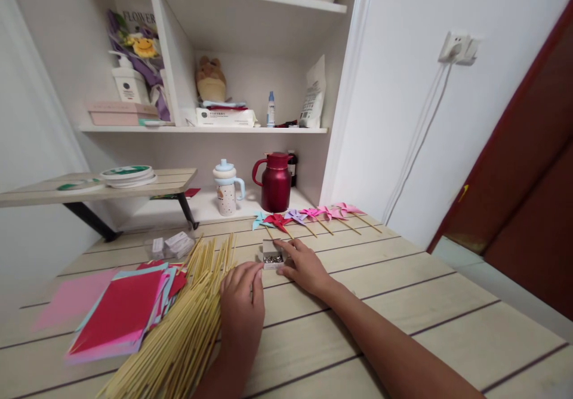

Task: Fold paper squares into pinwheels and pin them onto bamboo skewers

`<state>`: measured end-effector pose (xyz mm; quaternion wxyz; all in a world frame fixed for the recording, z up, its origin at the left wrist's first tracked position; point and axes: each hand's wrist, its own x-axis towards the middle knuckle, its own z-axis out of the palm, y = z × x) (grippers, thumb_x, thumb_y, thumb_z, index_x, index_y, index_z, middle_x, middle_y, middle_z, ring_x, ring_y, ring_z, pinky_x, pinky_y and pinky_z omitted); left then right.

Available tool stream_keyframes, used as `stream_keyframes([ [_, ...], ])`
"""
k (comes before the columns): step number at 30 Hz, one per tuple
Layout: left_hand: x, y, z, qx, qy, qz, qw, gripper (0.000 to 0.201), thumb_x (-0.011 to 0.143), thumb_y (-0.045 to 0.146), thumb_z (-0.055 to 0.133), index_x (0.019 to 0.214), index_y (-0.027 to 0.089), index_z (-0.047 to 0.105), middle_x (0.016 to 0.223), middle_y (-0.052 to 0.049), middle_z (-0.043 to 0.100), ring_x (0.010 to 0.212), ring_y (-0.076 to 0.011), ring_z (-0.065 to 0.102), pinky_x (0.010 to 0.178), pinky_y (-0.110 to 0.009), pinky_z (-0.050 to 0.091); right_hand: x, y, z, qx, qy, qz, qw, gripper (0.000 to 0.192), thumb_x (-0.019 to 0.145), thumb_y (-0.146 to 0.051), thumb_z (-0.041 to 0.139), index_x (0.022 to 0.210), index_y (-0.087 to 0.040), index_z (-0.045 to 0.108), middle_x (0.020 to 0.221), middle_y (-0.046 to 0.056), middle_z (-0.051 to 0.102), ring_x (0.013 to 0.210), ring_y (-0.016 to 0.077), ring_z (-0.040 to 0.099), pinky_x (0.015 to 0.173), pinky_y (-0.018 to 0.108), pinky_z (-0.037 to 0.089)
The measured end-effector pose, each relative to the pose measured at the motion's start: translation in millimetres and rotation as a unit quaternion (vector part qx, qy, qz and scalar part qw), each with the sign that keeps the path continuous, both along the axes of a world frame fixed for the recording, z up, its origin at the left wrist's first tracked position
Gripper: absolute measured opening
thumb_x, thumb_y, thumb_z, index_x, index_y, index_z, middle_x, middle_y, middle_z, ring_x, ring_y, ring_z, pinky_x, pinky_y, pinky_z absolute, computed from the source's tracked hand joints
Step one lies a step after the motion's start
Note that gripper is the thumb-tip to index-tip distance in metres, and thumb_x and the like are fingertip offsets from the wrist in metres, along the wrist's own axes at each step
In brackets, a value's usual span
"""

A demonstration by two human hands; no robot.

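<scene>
A small open box [265, 246] with shiny metal pins [273, 259] inside sits on the table, its lid flap raised at the back. My right hand [307, 266] holds the box from the right, index finger by the flap and thumb at the front corner. Close to the box's left front is my left hand [243, 297], its fingers bent and drawn together; whatever they hold, if anything, is hidden. Beside that hand lies a big bundle of thin wooden sticks [179, 321]. Behind the box, several paper pinwheels on sticks, including a red pinwheel [277, 221], lie in a row.
Coloured paper sheets [120, 312] are stacked at the left, with small white boxes [179, 243] behind. A raised wooden stand [174, 178] carries rolls of tape [128, 176]. At the back stand a speckled cup [227, 196] and a red thermos jug [276, 184].
</scene>
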<state>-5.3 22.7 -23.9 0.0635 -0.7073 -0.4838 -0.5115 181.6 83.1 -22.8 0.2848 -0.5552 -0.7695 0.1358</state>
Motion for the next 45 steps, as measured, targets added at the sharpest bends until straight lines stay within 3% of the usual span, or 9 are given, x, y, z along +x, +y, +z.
stream_keyframes([
  [9,0.9,-10.2,8.9,0.036,-0.043,-0.023,0.998,0.02,0.096,0.021,0.049,0.101,0.02,0.068,0.097,-0.006,0.072,0.094,-0.0216,0.065,0.088,-0.039,0.049,15.4,-8.7,0.8,-0.035,0.099,0.009,0.994,0.093,0.068,-0.013,0.078,0.148,-0.035,0.036,0.13,0.006,0.051,0.089,0.0168,0.062,0.085,0.033,0.051],
  [18,2.0,-9.8,7.4,0.037,-0.035,-0.04,0.998,0.02,0.095,0.017,0.049,0.098,0.018,0.069,0.094,-0.006,0.073,0.091,-0.0217,0.066,0.083,-0.038,0.049,20.1,-11.7,0.8,-0.027,0.162,0.018,0.986,0.046,0.068,-0.012,0.076,0.109,-0.026,0.063,0.115,0.003,0.058,0.084,0.0165,0.064,0.077,0.032,0.055],
  [24,4.8,-12.0,6.3,0.031,-0.015,-0.073,0.997,0.02,0.094,0.014,0.051,0.098,0.019,0.069,0.094,-0.005,0.074,0.092,-0.0208,0.068,0.083,-0.037,0.051,17.8,-13.2,5.3,0.033,0.202,-0.019,0.979,0.05,0.082,-0.023,0.064,0.13,-0.026,0.052,0.122,0.008,0.056,0.084,0.017,0.063,0.078,0.034,0.054],
  [28,11.1,-19.2,7.3,0.029,0.015,-0.122,0.992,0.021,0.093,0.012,0.051,0.099,0.021,0.069,0.093,-0.004,0.074,0.088,-0.0184,0.068,0.079,-0.032,0.053,18.4,-18.9,12.2,0.067,0.211,-0.04,0.974,0.042,0.089,-0.032,0.056,0.13,-0.022,0.053,0.098,0.006,0.062,0.071,0.0173,0.057,0.069,0.033,0.05],
  [30,13.4,-23.4,9.4,0.031,0.025,-0.136,0.99,0.022,0.093,0.012,0.051,0.099,0.021,0.069,0.094,-0.005,0.074,0.086,-0.0187,0.068,0.076,-0.032,0.053,15.1,-24.9,16.1,0.067,0.207,-0.022,0.976,0.033,0.092,-0.036,0.051,0.119,-0.019,0.06,0.085,0.004,0.064,0.069,0.0184,0.057,0.067,0.032,0.048],
  [33,13.4,-30.3,14.5,0.047,0.039,-0.149,0.987,0.022,0.093,0.013,0.05,0.102,0.021,0.069,0.093,-0.006,0.075,0.084,-0.0188,0.069,0.074,-0.031,0.053,3.8,-36.6,19.2,0.042,0.182,0.048,0.981,0.023,0.092,-0.036,0.051,0.093,-0.021,0.069,0.081,0.004,0.069,0.071,0.0192,0.059,0.066,0.03,0.045],
  [38,6.7,-42.5,33.8,0.088,0.052,-0.154,0.983,0.026,0.093,0.012,0.047,0.112,0.016,0.065,0.086,-0.005,0.076,0.076,-0.0175,0.069,0.074,-0.032,0.052,-18.0,-49.8,12.2,-0.022,0.102,0.176,0.979,0.014,0.08,-0.023,0.063,0.067,-0.022,0.07,0.066,0.0,0.068,0.063,0.0174,0.058,0.063,0.027,0.041],
  [42,-12.6,-48.5,60.3,0.076,0.083,-0.116,0.987,0.024,0.094,0.013,0.049,0.109,0.018,0.067,0.091,-0.005,0.076,0.083,-0.0185,0.068,0.079,-0.034,0.052,-20.8,-49.5,8.7,-0.055,0.061,0.211,0.974,0.011,0.081,-0.025,0.063,0.077,-0.023,0.074,0.064,-0.001,0.065,0.06,0.0165,0.054,0.06,0.026,0.039],
  [45,-52.3,-49.9,70.6,0.031,0.132,-0.022,0.991,0.025,0.095,0.019,0.047,0.106,0.02,0.07,0.106,-0.009,0.073,0.099,-0.0225,0.066,0.087,-0.039,0.052,-15.7,-48.5,11.7,-0.083,0.052,0.225,0.969,0.016,0.085,-0.028,0.061,0.092,-0.023,0.075,0.065,-0.002,0.063,0.06,0.0157,0.054,0.059,0.025,0.039],
])
